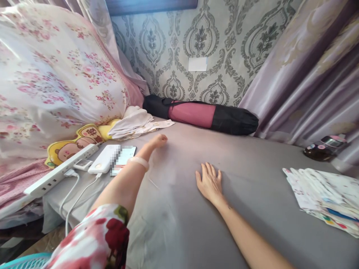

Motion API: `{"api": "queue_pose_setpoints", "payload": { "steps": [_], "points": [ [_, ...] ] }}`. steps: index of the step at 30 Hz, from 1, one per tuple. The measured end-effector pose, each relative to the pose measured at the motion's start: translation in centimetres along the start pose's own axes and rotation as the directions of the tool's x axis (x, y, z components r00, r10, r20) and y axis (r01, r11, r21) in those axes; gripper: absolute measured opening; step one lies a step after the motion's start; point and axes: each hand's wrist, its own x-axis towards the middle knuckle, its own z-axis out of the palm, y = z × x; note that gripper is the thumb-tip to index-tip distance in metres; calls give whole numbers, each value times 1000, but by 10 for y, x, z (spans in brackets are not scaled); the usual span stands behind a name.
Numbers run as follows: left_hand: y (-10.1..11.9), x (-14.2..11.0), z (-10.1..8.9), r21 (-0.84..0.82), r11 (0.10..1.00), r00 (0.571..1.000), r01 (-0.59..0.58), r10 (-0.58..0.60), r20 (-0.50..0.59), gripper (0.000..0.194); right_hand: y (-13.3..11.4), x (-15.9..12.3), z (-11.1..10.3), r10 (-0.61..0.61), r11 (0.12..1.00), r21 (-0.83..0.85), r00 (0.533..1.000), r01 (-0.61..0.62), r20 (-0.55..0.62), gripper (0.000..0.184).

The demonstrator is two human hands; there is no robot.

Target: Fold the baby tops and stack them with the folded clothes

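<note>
My left hand (158, 141) reaches far across the grey bed sheet (252, 175), its fingers curled into a loose fist that rests on the sheet; what it grips, if anything, is hidden. A pale bangle sits on that wrist. My right hand (209, 182) lies flat on the sheet near the middle, fingers spread, holding nothing. Folded white cloth (131, 123) lies just left of my left hand.
A white power bank (104, 159), a phone (125, 156) and a white power strip (58, 170) with cables lie at the left edge. A black and pink rolled bag (204, 114) lies against the wall. Floral bedding (56, 74) is piled left; folded patterned cloth (325, 194) right.
</note>
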Motion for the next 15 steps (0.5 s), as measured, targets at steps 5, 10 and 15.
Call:
{"api": "queue_pose_setpoints", "payload": {
  "steps": [5, 10, 15],
  "points": [
    [-54, 1, -64, 94, 950, 932, 297, -267, -246, 33, 0, 0, 0, -6, 1000, 5, 1000, 6, -16, 58],
    [-86, -10, -109, 117, 769, 706, 628, -500, -501, 46, 0, 0, 0, -11, 1000, -2, 999, 11, -38, 57],
    [-112, -22, -127, -44, 672, 564, 740, -654, -504, 53, 0, -2, 1, -26, 1000, -14, 996, 25, -83, 54]
  ]
}}
